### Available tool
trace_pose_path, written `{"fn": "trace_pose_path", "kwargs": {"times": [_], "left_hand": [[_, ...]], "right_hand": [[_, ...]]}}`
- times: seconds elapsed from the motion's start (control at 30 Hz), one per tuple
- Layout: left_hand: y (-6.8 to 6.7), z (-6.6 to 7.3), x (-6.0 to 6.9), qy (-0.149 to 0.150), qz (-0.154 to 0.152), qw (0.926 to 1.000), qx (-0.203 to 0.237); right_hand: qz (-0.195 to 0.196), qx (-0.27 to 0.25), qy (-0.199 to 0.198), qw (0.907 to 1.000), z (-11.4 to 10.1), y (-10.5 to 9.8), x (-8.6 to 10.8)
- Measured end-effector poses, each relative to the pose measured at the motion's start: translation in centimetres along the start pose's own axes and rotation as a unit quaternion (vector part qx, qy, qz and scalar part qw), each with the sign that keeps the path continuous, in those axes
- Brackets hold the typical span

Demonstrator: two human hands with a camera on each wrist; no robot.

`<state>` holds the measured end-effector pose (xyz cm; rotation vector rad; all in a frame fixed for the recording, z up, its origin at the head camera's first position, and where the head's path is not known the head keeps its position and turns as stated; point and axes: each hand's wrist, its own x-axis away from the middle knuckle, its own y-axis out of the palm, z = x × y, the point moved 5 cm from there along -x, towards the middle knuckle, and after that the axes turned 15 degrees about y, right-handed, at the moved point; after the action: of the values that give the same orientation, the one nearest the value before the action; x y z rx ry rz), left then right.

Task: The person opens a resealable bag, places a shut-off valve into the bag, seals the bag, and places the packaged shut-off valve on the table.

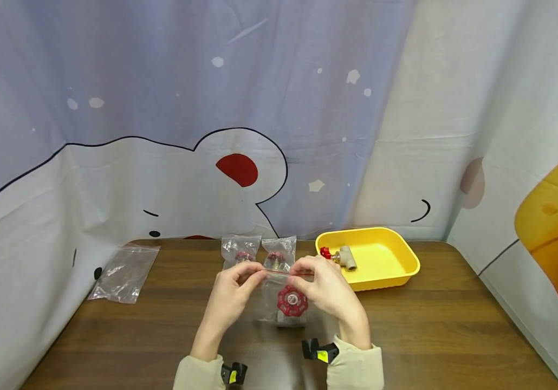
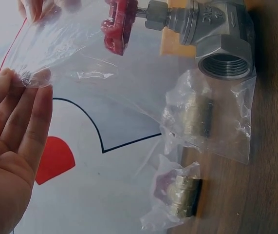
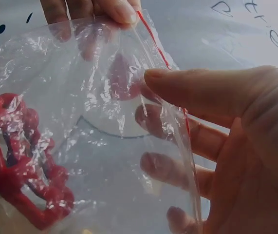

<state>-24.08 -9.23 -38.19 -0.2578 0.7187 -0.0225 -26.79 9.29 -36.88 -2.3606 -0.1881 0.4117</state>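
Note:
A clear zip bag (image 1: pixel 267 306) with a red line along its mouth stands upright on the table between both hands. Inside it is a metal gate valve (image 2: pixel 221 29) with a red handwheel (image 1: pixel 292 301). My left hand (image 1: pixel 230 295) pinches the left part of the bag's top edge between thumb and fingers. At the right part of that edge, my right hand (image 1: pixel 330 290) pinches the film, its thumb (image 3: pixel 192 90) on the near side and its fingers behind. Beyond the hands are two more bagged valves, a left one (image 1: pixel 241 255) and a right one (image 1: pixel 279 250), both with reddish handwheels.
A yellow tray (image 1: pixel 386 279) stands at the back right, holding a grey plastic valve (image 1: pixel 346 258) with a red handle. Another clear bag (image 1: pixel 125 273) lies flat at the back left. A printed curtain (image 1: pixel 162 97) hangs behind the wooden table (image 1: pixel 435 330).

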Motion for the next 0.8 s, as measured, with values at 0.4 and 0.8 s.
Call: {"fn": "trace_pose_path", "kwargs": {"times": [0.4, 0.8], "left_hand": [[0.0, 0.21, 0.01, 0.011, 0.0, 0.9999, 0.0], [0.12, 0.08, 0.02, 0.012, 0.0, 0.9999, -0.004]], "right_hand": [[-0.005, -0.009, -0.02, 0.9997, -0.08, 0.25, -0.06], [-0.005, -0.032, -0.026, 0.9991, 0.01, 0.14, 0.02]]}}
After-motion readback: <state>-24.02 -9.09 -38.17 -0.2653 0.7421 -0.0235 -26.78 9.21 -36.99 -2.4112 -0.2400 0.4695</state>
